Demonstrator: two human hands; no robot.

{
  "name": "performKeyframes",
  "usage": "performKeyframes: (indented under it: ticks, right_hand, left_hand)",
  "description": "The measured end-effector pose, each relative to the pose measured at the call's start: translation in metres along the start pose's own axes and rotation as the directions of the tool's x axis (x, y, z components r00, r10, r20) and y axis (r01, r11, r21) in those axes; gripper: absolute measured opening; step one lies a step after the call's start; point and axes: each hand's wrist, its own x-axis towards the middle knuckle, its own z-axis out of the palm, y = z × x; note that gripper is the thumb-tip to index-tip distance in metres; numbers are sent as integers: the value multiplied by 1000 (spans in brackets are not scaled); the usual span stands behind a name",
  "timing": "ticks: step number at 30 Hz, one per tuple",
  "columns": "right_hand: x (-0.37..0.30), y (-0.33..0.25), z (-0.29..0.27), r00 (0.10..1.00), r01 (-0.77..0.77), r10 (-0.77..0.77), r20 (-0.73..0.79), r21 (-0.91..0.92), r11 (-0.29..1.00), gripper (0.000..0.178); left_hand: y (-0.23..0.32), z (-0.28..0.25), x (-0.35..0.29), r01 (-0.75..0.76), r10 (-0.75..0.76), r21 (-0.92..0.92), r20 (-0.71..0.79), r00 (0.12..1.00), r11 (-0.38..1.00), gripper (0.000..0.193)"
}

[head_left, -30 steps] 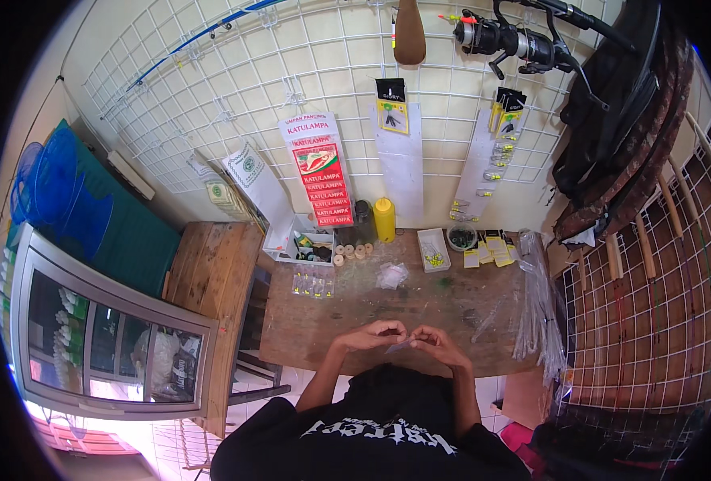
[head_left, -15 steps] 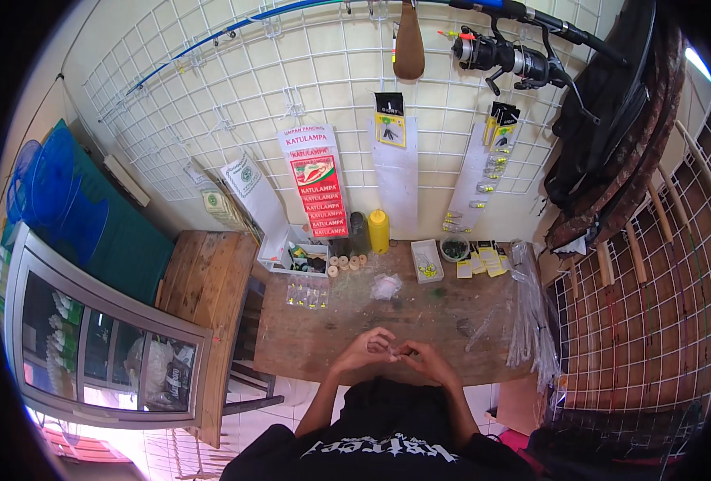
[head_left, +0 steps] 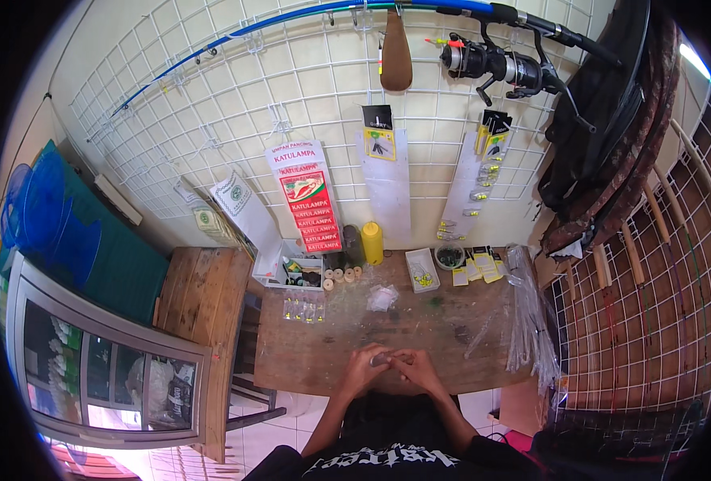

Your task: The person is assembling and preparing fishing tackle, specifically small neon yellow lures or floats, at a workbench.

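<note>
Your two hands meet at the lower centre of the frame, over the near edge of the wooden table (head_left: 323, 361). Your left hand (head_left: 363, 370) and right hand (head_left: 416, 370) are both curled inward, fingertips pinching one small pale item (head_left: 384, 360) between them; it is too small to tell what it is.

Further up the table, one yellow bottle (head_left: 372, 242) stands beside one dark bottle (head_left: 354, 245). One white open box (head_left: 289, 268) holds small dark and coloured pieces. One small clear tray (head_left: 423, 269) holds yellow bits. One round dark dish (head_left: 450, 256) sits to its right. One crumpled clear bag (head_left: 382, 298) lies mid-table. One fishing reel (head_left: 496, 66) hangs on the wall grid (head_left: 211, 96) at upper right.
</note>
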Motion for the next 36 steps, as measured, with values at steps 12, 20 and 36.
performKeyframes:
  ticks: [12,20,36]
  right_hand:
    - [10,6,-6,999,-34,32,16,139,990,26]
    - [8,8,1,997,69,-65,-50,83,994,24]
    - [143,29,-135,843,252,-385,-377,-356,900,13]
  left_hand:
    - [-3,1,14,31,-31,24,1,1000,999,33]
    - [6,4,18,86,-87,30,19,996,996,35]
    - [-8,0,10,185,-209,-164,-146,967,969,31]
